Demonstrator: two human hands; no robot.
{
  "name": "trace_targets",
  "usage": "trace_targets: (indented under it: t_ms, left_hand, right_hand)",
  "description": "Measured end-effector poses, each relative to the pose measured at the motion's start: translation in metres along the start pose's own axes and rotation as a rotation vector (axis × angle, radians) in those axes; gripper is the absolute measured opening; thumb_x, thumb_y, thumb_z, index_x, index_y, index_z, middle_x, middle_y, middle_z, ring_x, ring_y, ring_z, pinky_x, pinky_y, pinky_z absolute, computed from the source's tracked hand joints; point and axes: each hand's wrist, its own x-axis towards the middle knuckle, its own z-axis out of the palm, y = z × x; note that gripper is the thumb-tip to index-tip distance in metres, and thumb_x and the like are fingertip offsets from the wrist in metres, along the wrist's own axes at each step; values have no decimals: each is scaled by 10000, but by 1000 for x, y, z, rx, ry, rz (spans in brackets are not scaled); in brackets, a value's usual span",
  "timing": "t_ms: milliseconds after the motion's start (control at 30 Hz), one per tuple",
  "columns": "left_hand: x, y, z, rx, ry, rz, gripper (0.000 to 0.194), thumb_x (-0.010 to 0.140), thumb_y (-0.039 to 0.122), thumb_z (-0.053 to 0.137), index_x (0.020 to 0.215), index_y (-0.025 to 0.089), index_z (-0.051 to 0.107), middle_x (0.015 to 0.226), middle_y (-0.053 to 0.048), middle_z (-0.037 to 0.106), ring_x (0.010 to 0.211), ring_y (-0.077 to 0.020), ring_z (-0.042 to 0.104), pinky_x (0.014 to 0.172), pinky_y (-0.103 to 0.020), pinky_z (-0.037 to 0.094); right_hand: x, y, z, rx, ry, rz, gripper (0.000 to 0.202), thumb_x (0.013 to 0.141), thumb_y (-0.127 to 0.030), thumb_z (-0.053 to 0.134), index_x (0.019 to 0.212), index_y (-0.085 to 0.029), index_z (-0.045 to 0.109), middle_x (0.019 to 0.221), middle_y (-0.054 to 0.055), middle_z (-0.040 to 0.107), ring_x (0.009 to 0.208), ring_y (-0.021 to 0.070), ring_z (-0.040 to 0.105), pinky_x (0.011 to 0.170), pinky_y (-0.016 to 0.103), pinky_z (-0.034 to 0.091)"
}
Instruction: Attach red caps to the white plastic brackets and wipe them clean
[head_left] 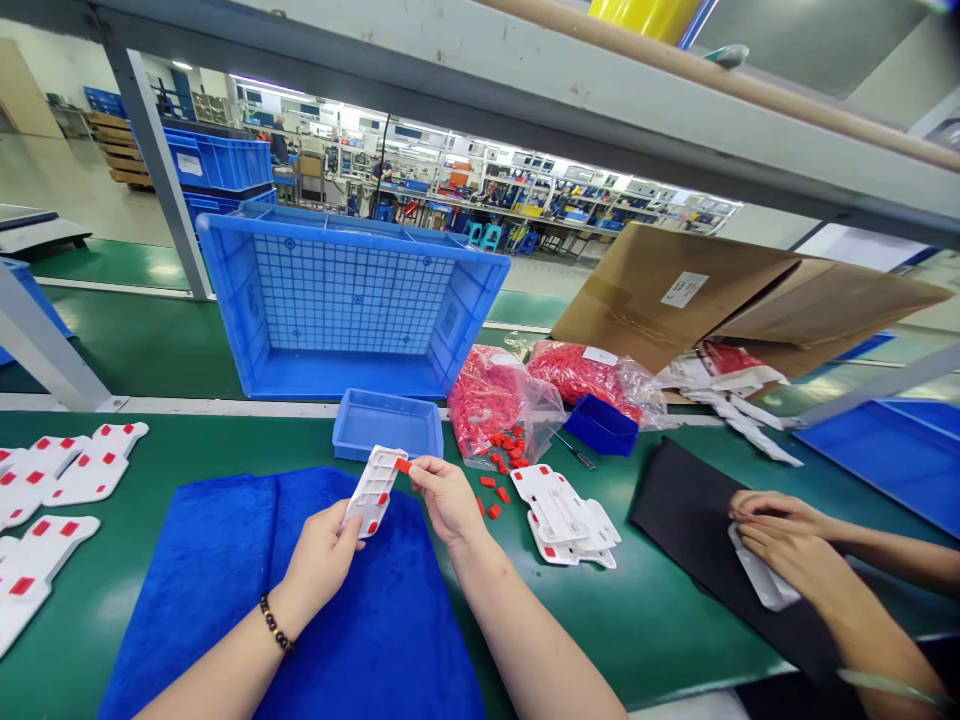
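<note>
head view, forward and down

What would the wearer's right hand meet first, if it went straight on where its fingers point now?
Most likely the white plate in the left hand. The red piece in the right hand is at its upper end; whether they touch is unclear.

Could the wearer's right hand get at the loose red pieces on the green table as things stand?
Probably yes: the loose red pieces lie beside the right hand with nothing over them, though it pinches another red piece.
</note>
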Motion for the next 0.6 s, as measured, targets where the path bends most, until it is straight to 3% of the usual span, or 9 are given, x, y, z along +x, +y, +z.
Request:
trace_targets:
  t_ms: [200, 300, 467, 600]
  left_hand:
    - [-4, 5, -2, 142, -45, 97, 231, 804, 328, 472, 881, 208, 654, 777, -27, 662, 622, -157, 606, 549, -213, 487]
    - [-5, 8, -2, 153, -61, 115, 231, 807, 318, 465, 875, 209, 657, 770, -28, 658, 607, -152, 599, 548, -210, 479]
    - [-8, 8, 0, 202, -75, 114, 227, 813, 306, 451, 824, 203, 652, 712, -23, 648, 582, -150, 588, 552, -214, 460]
    - [-8, 16, -3, 310, -65, 178, 232, 816, 282, 440, 853, 208, 657, 718, -24, 661, 605, -157, 589, 575, -220, 451]
  right_hand:
    - [-5, 4, 5, 140, -57, -3, 209, 602, -293, 722, 633, -174, 553, 750, 2, 618, 643, 122, 551, 676, 288, 437]
    - [-8, 3, 8, 217, -109, 25, 246, 636, -297, 712, 692, -193, 496, 697, -14, 611, 637, 134, 587, 678, 309, 462]
    - [-10, 2, 12, 162, -99, -3, 348, 647, -308, 703, 908, -222, 490, 740, -16, 616, 665, 145, 608, 660, 299, 489]
    - [-11, 0, 12, 115, -113, -35, 286, 681, -327, 667, 899, -204, 529, 805, 10, 626, 712, 153, 609, 687, 308, 495]
